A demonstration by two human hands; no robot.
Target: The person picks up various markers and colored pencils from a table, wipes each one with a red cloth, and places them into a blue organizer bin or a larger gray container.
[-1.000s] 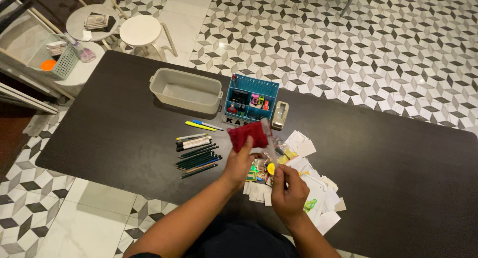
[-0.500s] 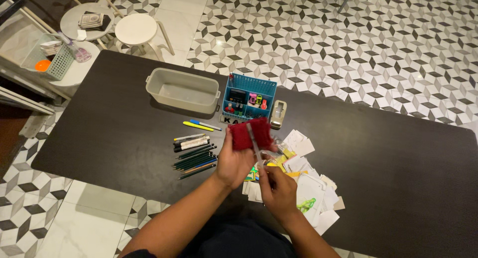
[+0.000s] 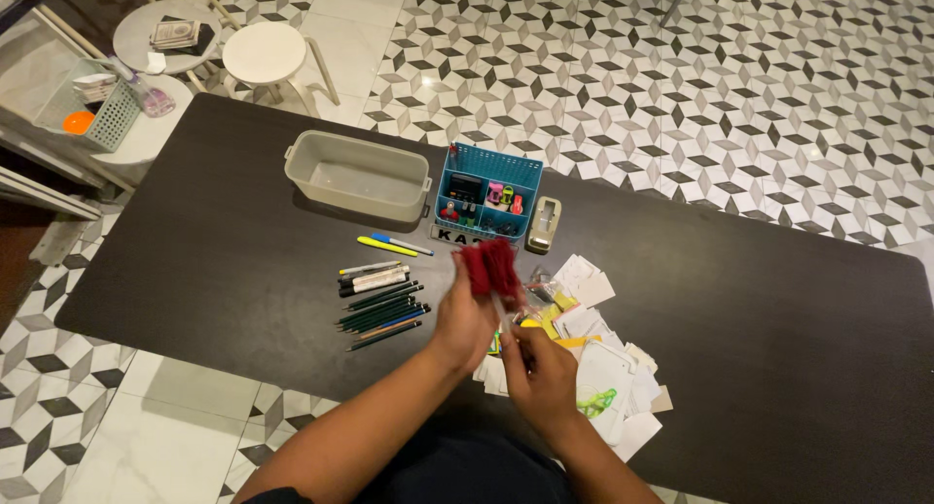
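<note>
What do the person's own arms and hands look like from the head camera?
Both forearms are bare, with no sleeves in view. The left hand and right hand wear no gloves; no rings, watch or bracelets show. Dark clothing covers the body below the arms.

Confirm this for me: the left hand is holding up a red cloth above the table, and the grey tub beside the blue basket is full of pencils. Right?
Not quite. In the head view the grey tub is empty; the pencils lie on the table. The left hand does hold up the red cloth, and the tub stands beside the blue basket.
</note>
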